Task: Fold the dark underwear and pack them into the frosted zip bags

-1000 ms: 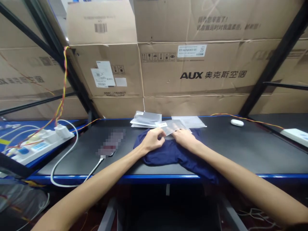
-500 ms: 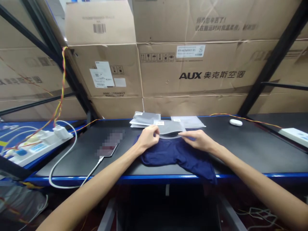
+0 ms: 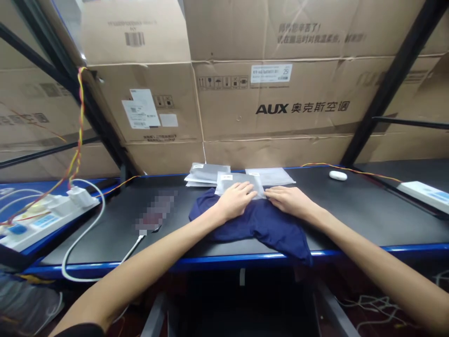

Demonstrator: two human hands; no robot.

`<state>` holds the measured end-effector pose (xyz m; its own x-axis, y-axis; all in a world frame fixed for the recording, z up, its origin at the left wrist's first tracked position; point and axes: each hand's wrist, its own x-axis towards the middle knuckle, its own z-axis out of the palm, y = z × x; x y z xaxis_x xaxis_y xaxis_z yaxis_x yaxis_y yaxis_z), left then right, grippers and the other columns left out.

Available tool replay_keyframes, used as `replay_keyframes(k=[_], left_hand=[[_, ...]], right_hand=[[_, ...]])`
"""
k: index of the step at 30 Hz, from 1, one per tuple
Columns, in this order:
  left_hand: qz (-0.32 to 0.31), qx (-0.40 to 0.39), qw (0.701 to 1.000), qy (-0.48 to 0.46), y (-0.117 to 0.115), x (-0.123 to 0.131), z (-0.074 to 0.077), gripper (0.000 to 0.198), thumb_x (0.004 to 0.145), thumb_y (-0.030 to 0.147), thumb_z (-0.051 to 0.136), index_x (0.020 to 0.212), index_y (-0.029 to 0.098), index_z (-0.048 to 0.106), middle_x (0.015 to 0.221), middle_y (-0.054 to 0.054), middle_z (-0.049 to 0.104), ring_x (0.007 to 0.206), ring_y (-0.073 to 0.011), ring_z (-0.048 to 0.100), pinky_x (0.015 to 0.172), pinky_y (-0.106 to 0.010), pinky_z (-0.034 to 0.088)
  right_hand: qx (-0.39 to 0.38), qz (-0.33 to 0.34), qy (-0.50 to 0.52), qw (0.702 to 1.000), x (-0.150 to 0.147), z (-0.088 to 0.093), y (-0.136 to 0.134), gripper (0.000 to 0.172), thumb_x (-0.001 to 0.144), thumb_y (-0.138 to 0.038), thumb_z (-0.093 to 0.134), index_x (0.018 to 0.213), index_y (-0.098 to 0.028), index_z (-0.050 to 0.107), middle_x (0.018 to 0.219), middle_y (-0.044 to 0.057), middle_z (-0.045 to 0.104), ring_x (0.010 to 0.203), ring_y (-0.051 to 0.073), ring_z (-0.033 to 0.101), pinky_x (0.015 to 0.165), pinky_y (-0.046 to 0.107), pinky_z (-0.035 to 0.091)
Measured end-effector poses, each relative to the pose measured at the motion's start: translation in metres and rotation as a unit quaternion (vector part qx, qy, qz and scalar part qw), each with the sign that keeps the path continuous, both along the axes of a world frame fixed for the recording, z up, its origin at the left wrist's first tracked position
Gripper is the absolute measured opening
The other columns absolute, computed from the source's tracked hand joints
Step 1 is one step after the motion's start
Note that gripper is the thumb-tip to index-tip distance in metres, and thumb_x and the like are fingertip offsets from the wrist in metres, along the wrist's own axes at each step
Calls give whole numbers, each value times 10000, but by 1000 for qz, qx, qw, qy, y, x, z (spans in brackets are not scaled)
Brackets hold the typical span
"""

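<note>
A translucent plastic bag (image 3: 224, 180) with a small white label lies on a piece of dark blue cloth (image 3: 280, 234). Its mouth is on the side nearer to me. My left hand (image 3: 236, 201) rests flat across the bag, fingers stretched toward its far side. At the bag's near right corner, the fingers of my right hand (image 3: 289, 201) are pressed together on the edge. The blue cloth spreads under both hands, and one end hangs over the front edge of the table.
Behind the bag are a stack of labelled plastic bags (image 3: 206, 174) and another flat bag (image 3: 275, 176). A phone (image 3: 156, 215) with a white cable lies left. Power strips (image 3: 52, 215) and a white case (image 3: 337, 175) sit on the dark tabletop (image 3: 368, 215). Cardboard (image 3: 228, 107) stands behind.
My left hand has let go of the bag's mouth and moved right, now flat on the bag. The mouth, which gaped before, lies flatter. My right hand stays at the right corner.
</note>
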<state>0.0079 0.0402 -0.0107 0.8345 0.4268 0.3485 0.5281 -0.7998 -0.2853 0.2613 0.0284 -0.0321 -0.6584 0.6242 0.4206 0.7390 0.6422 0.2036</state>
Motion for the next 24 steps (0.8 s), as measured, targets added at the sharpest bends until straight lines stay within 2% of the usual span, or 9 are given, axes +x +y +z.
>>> replay_keyframes(k=[5,8,12,14,18,24], left_hand=[[29,-44,998,25,11,15,-1,253,898,82,487,1055,154,672,1072,-107,707,1048,-246,639,867,-331,520],[38,-51,998,-11,16,13,-2,269,904,95,500,1084,185,678,1058,-72,730,1015,-235,666,846,-325,530],[64,-62,989,-121,17,7,-2,260,952,172,492,1120,224,683,1040,-46,750,931,-216,706,823,-320,542],[58,-67,983,-160,16,5,-2,254,969,196,478,1102,226,693,1027,-43,755,914,-213,713,809,-317,546],[40,-74,980,-183,12,4,-4,238,950,199,503,1073,225,705,1010,-39,761,898,-217,721,786,-315,552],[60,-96,973,-200,9,4,-4,229,946,225,518,1077,227,707,1005,-42,761,904,-223,718,803,-323,548]], right_hand=[[-22,-25,28,999,2,0,-1,301,942,-206,510,1172,-199,703,1169,85,732,1051,235,699,884,331,562],[-28,-39,30,998,3,1,-3,320,926,-213,535,1205,-212,692,1192,80,723,1077,233,689,896,326,558],[-15,-31,28,999,1,3,-4,345,920,-223,552,1244,-223,672,1229,84,705,1109,248,676,894,346,564],[4,-20,36,999,-2,2,-5,326,935,-231,539,1228,-215,682,1212,93,712,1095,258,683,883,363,570],[31,-1,44,999,-10,1,-7,289,967,-240,498,1163,-217,709,1130,95,745,1013,246,712,813,334,580],[65,6,-6,998,-15,0,-9,295,981,-226,464,1159,-177,694,1114,102,748,983,222,715,753,281,564]])
